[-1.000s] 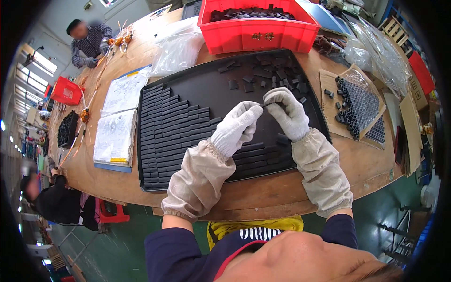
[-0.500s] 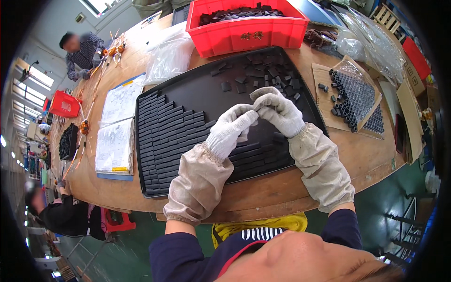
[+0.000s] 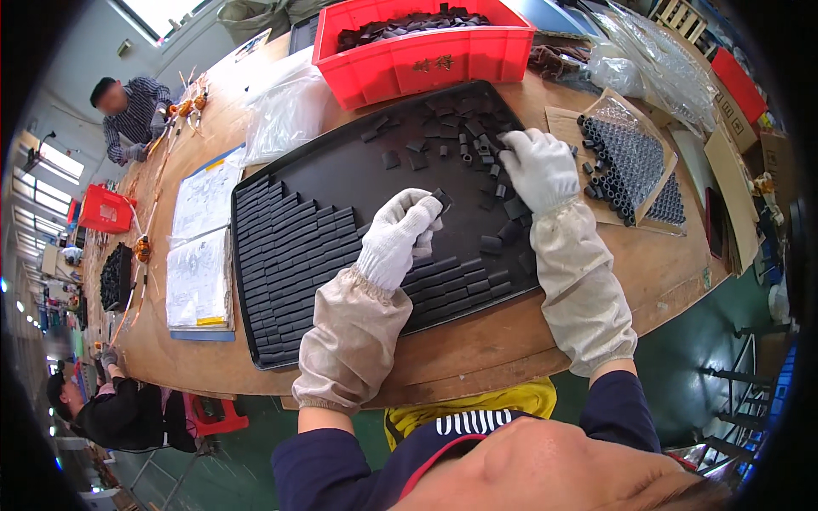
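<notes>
My left hand [image 3: 398, 234], in a white knit glove, is closed over the middle of the black tray [image 3: 341, 175]. Pinched between its thumb and fingers is a short black tube piece [image 3: 441, 200]. My right hand [image 3: 541, 170], gloved too, is over the tray's right edge, its thumb and fingertips apart beside loose small black tubes [image 3: 494, 171]. Whether its fingertips touch one of them I cannot tell. Flat black sleeve pieces [image 3: 443, 130] lie scattered at the tray's far right. Neat rows of black pieces [image 3: 294, 255] fill its left and near side.
A red bin [image 3: 426, 64] full of black pieces stands behind the tray. Left of the tray lie an open paper folder [image 3: 200, 264] and plastic bags [image 3: 294, 106]. On the right, small tubes stand under bubble wrap [image 3: 630, 140]. Two people [image 3: 132, 115] work at the table's left.
My hands have parted. The right one has moved right and away to the loose tubes; the left one stays over the tray with the black tube piece showing in its fingers.
</notes>
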A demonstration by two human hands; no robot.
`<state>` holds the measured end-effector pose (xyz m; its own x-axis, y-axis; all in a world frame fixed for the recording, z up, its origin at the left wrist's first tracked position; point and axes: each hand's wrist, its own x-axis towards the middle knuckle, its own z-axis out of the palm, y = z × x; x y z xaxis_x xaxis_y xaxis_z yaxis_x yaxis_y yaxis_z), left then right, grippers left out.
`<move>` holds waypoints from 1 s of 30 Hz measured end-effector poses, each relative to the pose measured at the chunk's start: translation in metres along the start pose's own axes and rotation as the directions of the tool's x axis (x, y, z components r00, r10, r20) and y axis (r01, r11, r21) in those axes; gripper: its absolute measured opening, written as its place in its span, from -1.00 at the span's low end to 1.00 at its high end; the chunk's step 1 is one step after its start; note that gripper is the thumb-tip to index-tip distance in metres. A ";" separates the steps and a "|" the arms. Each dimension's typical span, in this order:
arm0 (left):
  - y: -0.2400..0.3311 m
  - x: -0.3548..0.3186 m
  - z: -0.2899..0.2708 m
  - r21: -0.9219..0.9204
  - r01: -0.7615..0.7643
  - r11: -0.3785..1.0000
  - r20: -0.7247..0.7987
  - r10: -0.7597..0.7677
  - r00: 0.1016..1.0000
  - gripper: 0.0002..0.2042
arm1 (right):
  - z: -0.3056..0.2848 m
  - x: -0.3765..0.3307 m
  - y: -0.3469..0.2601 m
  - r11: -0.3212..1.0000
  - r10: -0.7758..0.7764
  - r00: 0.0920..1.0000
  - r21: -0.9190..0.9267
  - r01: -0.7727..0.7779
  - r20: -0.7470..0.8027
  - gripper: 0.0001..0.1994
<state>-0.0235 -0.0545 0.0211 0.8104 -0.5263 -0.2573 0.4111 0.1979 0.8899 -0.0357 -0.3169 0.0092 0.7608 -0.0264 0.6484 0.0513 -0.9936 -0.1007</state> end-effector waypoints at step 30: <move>0.007 -0.002 0.003 0.519 -0.041 0.854 -0.062 0.085 0.994 -0.70 | 0.012 -0.018 -0.048 0.091 -0.014 0.876 0.873 -0.479 0.482 -0.81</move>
<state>-0.0230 -0.0543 0.0287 0.8667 -0.4556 -0.2033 0.1009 -0.2390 0.9658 -0.0436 -0.2668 -0.0068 0.9776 0.0441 0.2058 0.2052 0.0185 -0.9785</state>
